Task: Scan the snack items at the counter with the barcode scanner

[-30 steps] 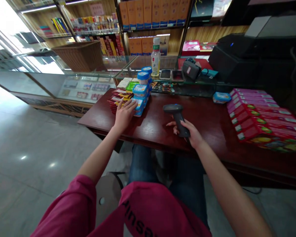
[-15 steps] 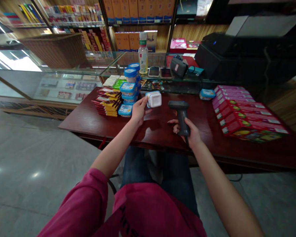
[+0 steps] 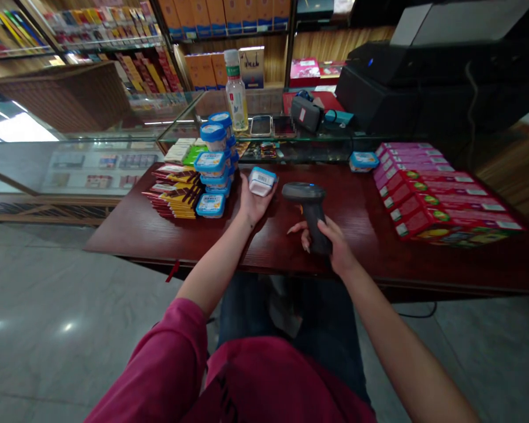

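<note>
My left hand point(image 3: 254, 202) holds a small plastic tub point(image 3: 261, 181) with a blue lid, its barcode side tilted up and its fingers curled round the edges. In my right hand point(image 3: 330, 238) is a dark grey barcode scanner point(image 3: 311, 208), gripped by the handle, its head pointing left towards the tub but apart from it. Left of the tub stand stacked blue-lidded tubs point(image 3: 211, 164), beside a pile of red and yellow packets point(image 3: 176, 191). Another blue-lidded tub point(image 3: 364, 161) sits alone at the back right of the table.
Pink and red boxes point(image 3: 445, 200) stand in rows on the right of the brown table point(image 3: 273, 247). Behind are a glass counter with a drink bottle point(image 3: 237, 97), two phones point(image 3: 261, 126) and a black machine point(image 3: 392, 88). A wicker basket point(image 3: 66, 97) stands at the left.
My left hand has turned the tub so the barcode side shows instead of its white bottom. The scanner has come slightly closer to it. The view has shifted a little.
</note>
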`<state>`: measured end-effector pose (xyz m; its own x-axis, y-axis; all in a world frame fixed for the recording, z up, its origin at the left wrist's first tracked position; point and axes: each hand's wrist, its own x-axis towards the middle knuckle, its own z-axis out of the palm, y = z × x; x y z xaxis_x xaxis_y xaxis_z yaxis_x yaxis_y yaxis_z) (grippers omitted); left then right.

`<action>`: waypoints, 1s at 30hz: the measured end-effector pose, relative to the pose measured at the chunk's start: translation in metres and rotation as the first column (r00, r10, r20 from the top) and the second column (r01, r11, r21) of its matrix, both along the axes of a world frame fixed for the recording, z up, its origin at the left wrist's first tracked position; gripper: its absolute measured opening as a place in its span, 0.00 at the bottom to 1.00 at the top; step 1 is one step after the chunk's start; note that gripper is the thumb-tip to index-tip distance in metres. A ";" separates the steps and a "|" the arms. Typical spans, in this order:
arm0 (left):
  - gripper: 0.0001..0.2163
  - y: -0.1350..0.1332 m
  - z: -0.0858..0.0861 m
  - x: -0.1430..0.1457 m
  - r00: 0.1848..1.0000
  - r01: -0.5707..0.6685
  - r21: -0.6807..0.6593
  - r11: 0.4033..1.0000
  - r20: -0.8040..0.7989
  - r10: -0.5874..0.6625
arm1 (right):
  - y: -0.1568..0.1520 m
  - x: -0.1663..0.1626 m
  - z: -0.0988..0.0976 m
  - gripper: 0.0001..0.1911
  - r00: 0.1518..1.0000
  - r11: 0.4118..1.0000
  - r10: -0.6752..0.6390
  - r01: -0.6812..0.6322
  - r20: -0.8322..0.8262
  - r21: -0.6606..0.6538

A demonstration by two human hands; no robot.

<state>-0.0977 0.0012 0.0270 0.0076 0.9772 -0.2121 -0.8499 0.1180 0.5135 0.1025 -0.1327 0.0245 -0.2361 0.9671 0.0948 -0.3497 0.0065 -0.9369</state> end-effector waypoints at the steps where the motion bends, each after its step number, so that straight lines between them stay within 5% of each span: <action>1: 0.26 0.000 -0.001 -0.001 1.000 0.002 0.002 1.000 -0.011 -0.002 | -0.002 -0.001 0.000 0.19 1.000 0.999 -0.017 0.016 0.009 0.028; 7: 0.21 0.002 -0.005 -0.003 0.999 0.035 0.057 0.998 -0.033 -0.034 | -0.015 -0.008 -0.004 0.18 0.993 0.975 -0.109 0.098 0.044 0.199; 15: 0.25 -0.001 0.001 -0.005 1.000 0.020 0.053 0.998 0.019 -0.021 | -0.019 -0.009 -0.009 0.19 0.990 0.979 0.096 -0.112 0.101 0.172; 22: 0.25 -0.008 0.008 -0.004 0.996 0.044 0.059 0.997 0.073 -0.049 | -0.020 -0.009 -0.010 0.19 0.990 0.983 0.083 -0.100 0.114 0.154; 30: 0.23 -0.004 0.000 -0.007 0.995 0.054 0.138 0.989 -0.089 -0.042 | -0.021 -0.008 -0.006 0.19 0.990 0.984 0.078 -0.095 0.117 0.148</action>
